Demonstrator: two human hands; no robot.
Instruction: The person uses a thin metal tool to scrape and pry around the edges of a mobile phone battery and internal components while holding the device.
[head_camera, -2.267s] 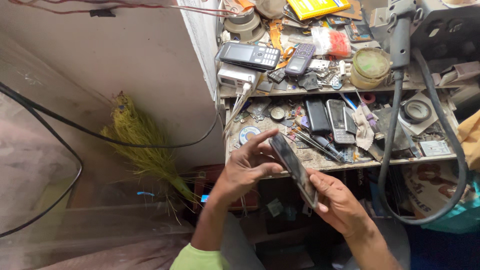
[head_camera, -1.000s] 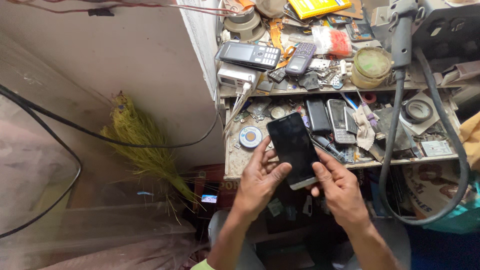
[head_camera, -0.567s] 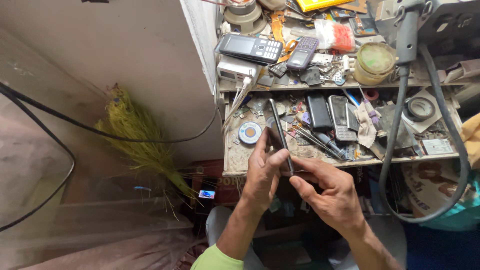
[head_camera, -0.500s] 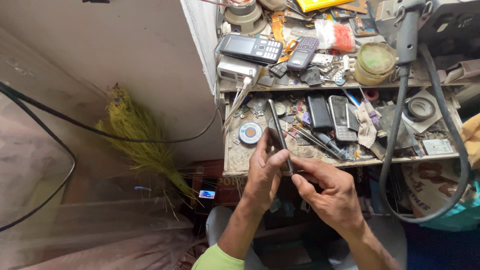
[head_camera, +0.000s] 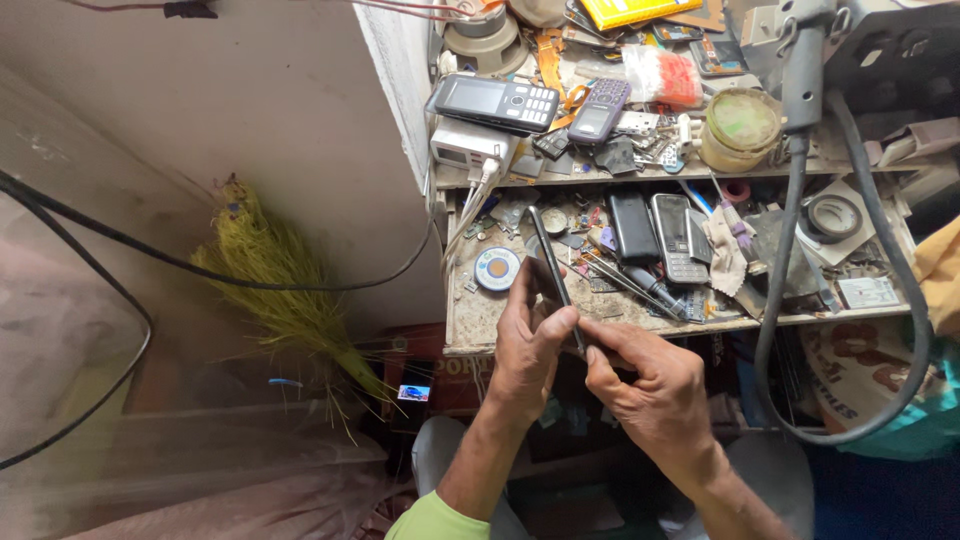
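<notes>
This is a small phone repair workshop. The messy desk (head_camera: 700, 322) is covered with old phones (head_camera: 632, 226), tiny parts and thin tools (head_camera: 610, 275), and a shelf (head_camera: 600, 176) above holds more phones (head_camera: 495, 100). A yellow broom (head_camera: 275, 290) leans by the wall.

Cluttered workbench (head_camera: 480, 318) — phones (head_camera: 655, 235), tools (head_camera: 625, 280)

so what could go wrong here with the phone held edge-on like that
The thin black phone is pinched only along its lower edge by the left hand and right hand, so it might twist out of that narrow grip. It stands over the cluttered workbench, so a slip could drop it onto the tweezers and loose parts, possibly scratching it.
</notes>
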